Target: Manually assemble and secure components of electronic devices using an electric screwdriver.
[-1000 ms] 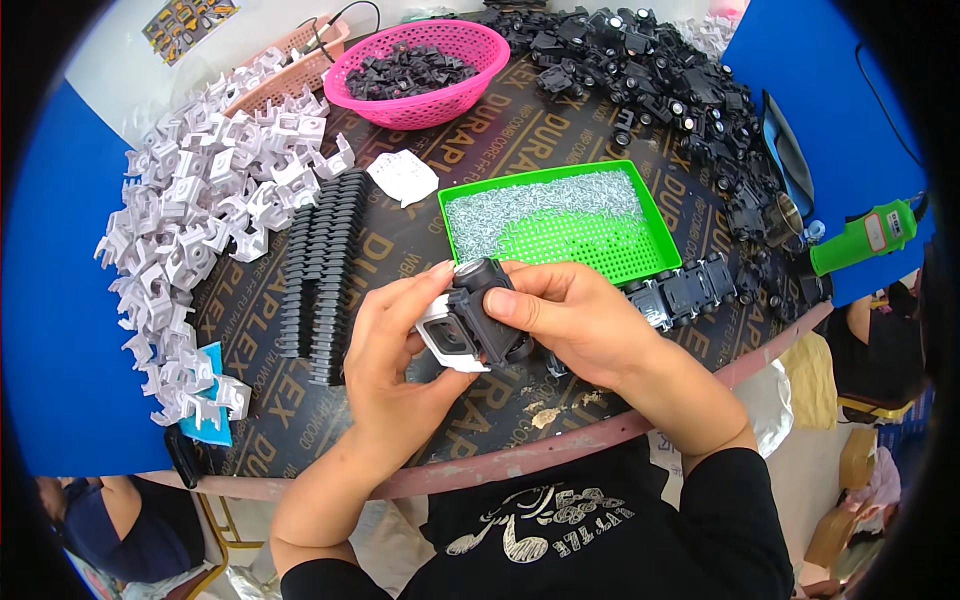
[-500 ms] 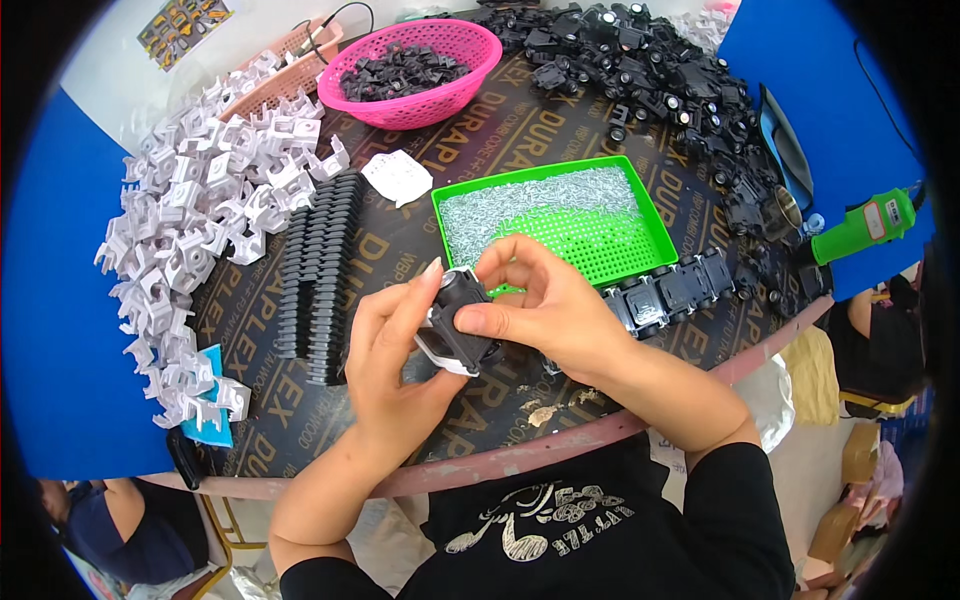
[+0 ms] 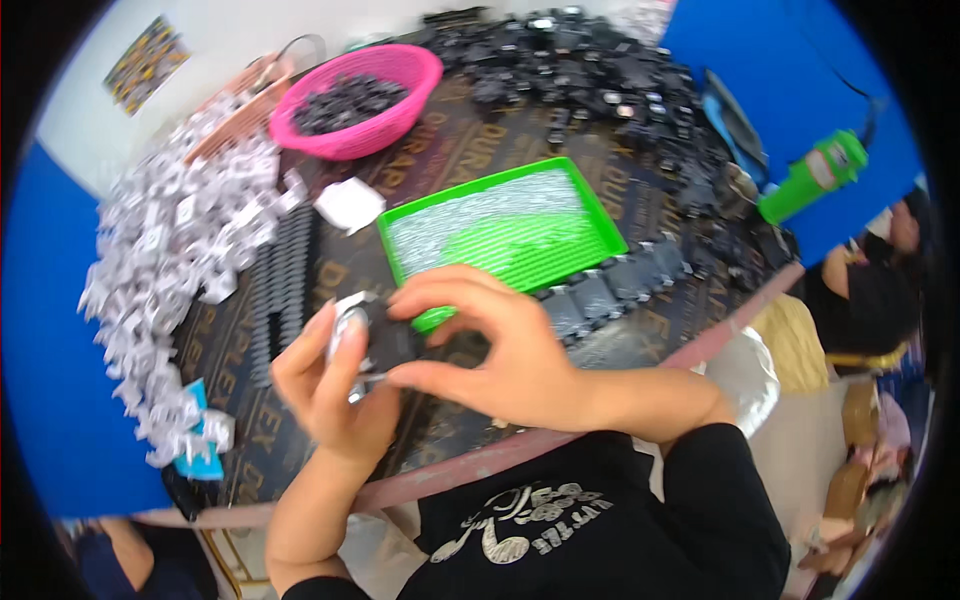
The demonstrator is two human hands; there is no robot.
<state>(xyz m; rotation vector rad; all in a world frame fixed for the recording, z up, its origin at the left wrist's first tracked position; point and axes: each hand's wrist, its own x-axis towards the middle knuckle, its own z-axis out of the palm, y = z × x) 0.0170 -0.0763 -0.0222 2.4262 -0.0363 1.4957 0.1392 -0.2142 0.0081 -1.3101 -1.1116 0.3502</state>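
Between my two hands, over the near middle of the table, is a small black-and-white plastic assembly (image 3: 388, 342), blurred by motion. My left hand (image 3: 335, 385) wraps its fingers and thumb around its left side. From the right, my right hand (image 3: 500, 350) pinches its other edge between thumb and fingers. Just beyond sits a green tray (image 3: 612, 238) with many small silver metal pins (image 3: 490, 215); its near left corner is partly behind my right hand. A row of black assemblies (image 3: 612, 285) lies along the tray's near right side.
White plastic brackets (image 3: 190, 225) are heaped at left, beside stacked black parts (image 3: 280, 285). A pink basket (image 3: 425, 75) of black parts stands at the back. Black assemblies (image 3: 560, 70) pile up far right, near a green electric screwdriver (image 3: 815, 178). White paper (image 3: 350, 205) lies mid-table.
My view has turned, so the table appears shifted left. Both hands have turned the assembly, showing more of its white part and a shiny metal part; both still hold it.
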